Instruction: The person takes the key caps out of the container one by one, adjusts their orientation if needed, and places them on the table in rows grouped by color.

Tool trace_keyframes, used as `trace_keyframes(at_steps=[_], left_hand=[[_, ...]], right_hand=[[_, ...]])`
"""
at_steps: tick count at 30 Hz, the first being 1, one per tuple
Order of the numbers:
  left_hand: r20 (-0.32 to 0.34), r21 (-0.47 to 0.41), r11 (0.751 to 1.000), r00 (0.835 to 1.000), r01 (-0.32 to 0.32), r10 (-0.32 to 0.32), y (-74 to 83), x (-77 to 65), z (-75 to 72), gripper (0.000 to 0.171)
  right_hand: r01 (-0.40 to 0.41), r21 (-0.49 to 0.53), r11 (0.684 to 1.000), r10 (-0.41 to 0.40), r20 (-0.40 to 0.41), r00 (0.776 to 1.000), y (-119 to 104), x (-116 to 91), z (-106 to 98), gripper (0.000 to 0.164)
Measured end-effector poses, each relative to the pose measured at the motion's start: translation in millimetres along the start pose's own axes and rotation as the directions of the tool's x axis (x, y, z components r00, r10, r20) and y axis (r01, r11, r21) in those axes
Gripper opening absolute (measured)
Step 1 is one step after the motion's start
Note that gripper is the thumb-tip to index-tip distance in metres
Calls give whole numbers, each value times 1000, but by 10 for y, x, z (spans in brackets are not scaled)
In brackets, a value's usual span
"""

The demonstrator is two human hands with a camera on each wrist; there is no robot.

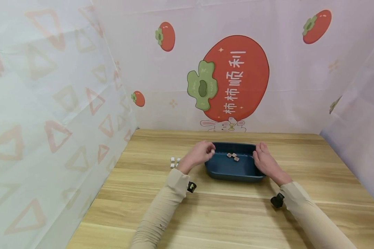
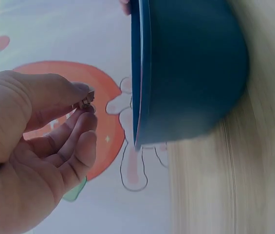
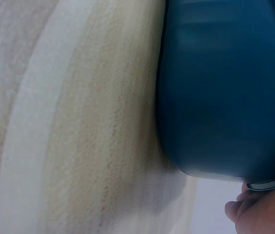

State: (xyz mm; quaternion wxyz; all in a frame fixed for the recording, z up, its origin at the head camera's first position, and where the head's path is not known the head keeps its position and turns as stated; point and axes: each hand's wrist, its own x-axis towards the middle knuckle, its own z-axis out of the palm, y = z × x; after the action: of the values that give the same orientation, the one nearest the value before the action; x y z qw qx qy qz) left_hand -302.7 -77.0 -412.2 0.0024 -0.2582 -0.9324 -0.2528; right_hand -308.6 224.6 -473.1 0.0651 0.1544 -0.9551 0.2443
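My left hand (image 1: 202, 153) is at the left end of a dark blue rectangular tray (image 1: 233, 178), above its rim. Between thumb and fingertips it pinches a small brownish square block (image 2: 86, 100), seen close up in the left wrist view. Several similar small blocks (image 1: 236, 159) lie loose on the tray's floor, toward the back. At the opposite end, my right hand (image 1: 266, 162) grips the tray's right rim. In the right wrist view, that hand (image 3: 268, 212) shows only partly, against the rim at the lower right corner.
Left of the tray, several small white square pieces (image 1: 172, 159) lie on the wooden table (image 1: 224, 214), partly hidden behind my left wrist. A printed fabric backdrop (image 1: 174, 76) rises at the table's back edge, with similar fabric walls at both sides.
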Motion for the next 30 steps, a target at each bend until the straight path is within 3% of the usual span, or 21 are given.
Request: trace_keyframes(at_steps=[11, 22, 30], left_hand=[[-8, -41, 998, 999, 47, -47, -292, -197, -125, 14], [5, -18, 997, 997, 74, -74, -530, -449, -286, 6], [25, -18, 990, 990, 137, -137, -704, -599, -332, 8]], right_hand=[[7, -9, 1000, -7, -2, 1000, 23, 0, -8, 52], [4, -7, 1000, -4, 2, 1000, 17, 14, -3, 52], [-2, -5, 1000, 3, 11, 1000, 17, 10, -2, 53]])
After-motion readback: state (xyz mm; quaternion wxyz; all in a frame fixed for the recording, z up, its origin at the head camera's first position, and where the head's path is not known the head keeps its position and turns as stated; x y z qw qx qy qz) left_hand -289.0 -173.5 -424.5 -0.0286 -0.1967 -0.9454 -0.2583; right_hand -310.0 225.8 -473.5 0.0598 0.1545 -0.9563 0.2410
